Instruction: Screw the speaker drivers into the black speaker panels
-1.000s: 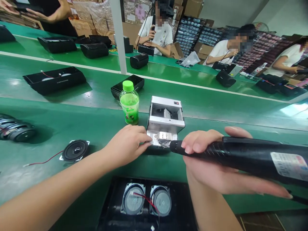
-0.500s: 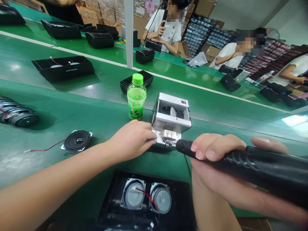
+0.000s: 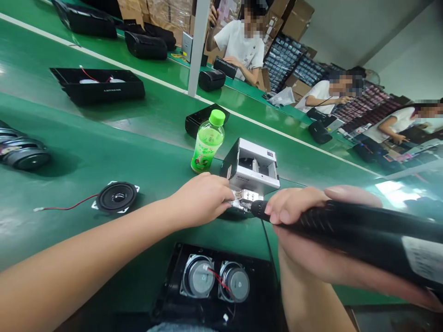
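Note:
My left hand [image 3: 202, 199] is closed, its fingertips pinched at the metal front tray of a small silver machine [image 3: 254, 170] on the green bench. What the fingers pinch is too small to make out. My right hand [image 3: 313, 244] is wrapped round a black electric screwdriver [image 3: 349, 233], whose tip points at the same tray, right beside my left fingertips. Below my hands lies a black speaker housing [image 3: 216, 281] with two round drivers and a red wire.
A green drink bottle [image 3: 207, 146] stands just left of the machine. A loose speaker [image 3: 116, 197] with a red wire lies to the left, stacked speakers [image 3: 20, 154] at the far left. Black housings [image 3: 98, 85] sit on the conveyor; several people work at the far side.
The view has tilted and shifted left. Both hands stay at the machine's front tray, the screwdriver tip still against it.

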`<action>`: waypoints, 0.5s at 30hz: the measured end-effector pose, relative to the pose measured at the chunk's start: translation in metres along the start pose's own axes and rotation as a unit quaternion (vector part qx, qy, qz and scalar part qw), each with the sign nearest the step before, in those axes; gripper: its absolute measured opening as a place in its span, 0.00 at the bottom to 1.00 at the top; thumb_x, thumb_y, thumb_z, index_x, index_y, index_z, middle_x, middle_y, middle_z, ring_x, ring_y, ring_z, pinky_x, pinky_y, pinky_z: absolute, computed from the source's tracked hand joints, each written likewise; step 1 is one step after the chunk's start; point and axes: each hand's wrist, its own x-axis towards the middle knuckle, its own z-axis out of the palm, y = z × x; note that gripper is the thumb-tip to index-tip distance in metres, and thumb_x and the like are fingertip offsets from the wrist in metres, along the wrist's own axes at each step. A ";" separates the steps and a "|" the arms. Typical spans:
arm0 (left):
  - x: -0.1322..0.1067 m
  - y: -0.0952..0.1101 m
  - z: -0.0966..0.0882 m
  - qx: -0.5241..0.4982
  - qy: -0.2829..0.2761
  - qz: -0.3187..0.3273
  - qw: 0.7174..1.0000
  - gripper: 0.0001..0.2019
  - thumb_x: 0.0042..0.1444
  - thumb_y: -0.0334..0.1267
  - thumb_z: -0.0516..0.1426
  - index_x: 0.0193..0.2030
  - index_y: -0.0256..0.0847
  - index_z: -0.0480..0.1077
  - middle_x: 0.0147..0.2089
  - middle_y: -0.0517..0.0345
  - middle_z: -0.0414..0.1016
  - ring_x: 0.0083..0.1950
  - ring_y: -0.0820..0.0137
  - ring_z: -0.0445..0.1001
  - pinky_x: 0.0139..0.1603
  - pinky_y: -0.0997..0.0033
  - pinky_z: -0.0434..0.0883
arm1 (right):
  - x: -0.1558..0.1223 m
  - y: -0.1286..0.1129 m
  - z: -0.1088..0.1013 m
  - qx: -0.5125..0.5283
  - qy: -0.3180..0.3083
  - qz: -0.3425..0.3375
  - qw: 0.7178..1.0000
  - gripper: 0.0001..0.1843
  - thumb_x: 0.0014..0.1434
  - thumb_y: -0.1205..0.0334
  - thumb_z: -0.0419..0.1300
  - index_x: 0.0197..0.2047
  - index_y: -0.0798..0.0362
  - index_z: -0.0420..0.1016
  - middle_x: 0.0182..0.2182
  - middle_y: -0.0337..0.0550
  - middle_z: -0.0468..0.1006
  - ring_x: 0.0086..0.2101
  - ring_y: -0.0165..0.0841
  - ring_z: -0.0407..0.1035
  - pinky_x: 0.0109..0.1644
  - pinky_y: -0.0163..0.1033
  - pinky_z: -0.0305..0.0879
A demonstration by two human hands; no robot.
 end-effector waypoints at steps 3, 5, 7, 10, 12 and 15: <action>0.005 -0.001 -0.001 -0.015 -0.005 0.004 1.000 0.06 0.67 0.35 0.66 0.44 0.45 0.87 0.41 0.56 0.84 0.42 0.62 0.82 0.41 0.63 0.68 | 0.007 0.000 0.012 0.024 0.028 -0.020 0.999 0.32 0.67 0.26 0.60 0.49 0.48 0.83 0.23 0.35 0.80 0.20 0.38 0.73 0.28 0.48 0.74; 0.008 -0.002 -0.002 -0.025 -0.008 0.006 1.000 0.07 0.66 0.34 0.66 0.46 0.46 0.88 0.42 0.55 0.85 0.42 0.61 0.83 0.41 0.63 0.69 | 0.010 0.003 0.016 0.027 0.007 -0.021 0.999 0.32 0.64 0.26 0.64 0.49 0.47 0.84 0.24 0.35 0.82 0.20 0.37 0.73 0.26 0.47 0.74; 0.010 -0.003 -0.002 -0.032 -0.011 0.011 0.999 0.08 0.65 0.33 0.66 0.46 0.46 0.88 0.43 0.55 0.86 0.43 0.61 0.83 0.42 0.63 0.71 | 0.012 0.009 0.016 0.036 -0.012 -0.037 0.999 0.34 0.63 0.24 0.64 0.51 0.47 0.85 0.24 0.35 0.83 0.20 0.36 0.73 0.25 0.46 0.74; 0.012 -0.005 -0.002 -0.040 -0.016 0.019 0.999 0.08 0.64 0.32 0.66 0.44 0.46 0.88 0.43 0.54 0.86 0.44 0.60 0.84 0.42 0.63 0.71 | 0.017 0.020 0.011 0.038 -0.054 -0.091 0.994 0.41 0.67 0.22 0.54 0.55 0.49 0.84 0.24 0.37 0.82 0.19 0.35 0.73 0.22 0.44 0.73; 0.012 -0.006 -0.002 -0.045 -0.017 0.020 0.999 0.08 0.64 0.33 0.66 0.44 0.46 0.88 0.42 0.54 0.86 0.44 0.59 0.84 0.42 0.63 0.71 | 0.020 0.027 0.008 0.028 -0.094 -0.098 0.990 0.41 0.67 0.22 0.53 0.57 0.49 0.83 0.25 0.37 0.82 0.19 0.36 0.74 0.21 0.45 0.73; 0.012 -0.009 -0.001 -0.058 -0.016 0.022 0.998 0.07 0.64 0.34 0.66 0.43 0.47 0.88 0.40 0.54 0.86 0.43 0.59 0.84 0.40 0.64 0.71 | 0.024 0.032 0.012 0.016 -0.121 -0.053 0.991 0.38 0.63 0.22 0.60 0.54 0.47 0.82 0.24 0.35 0.81 0.17 0.37 0.72 0.19 0.45 0.71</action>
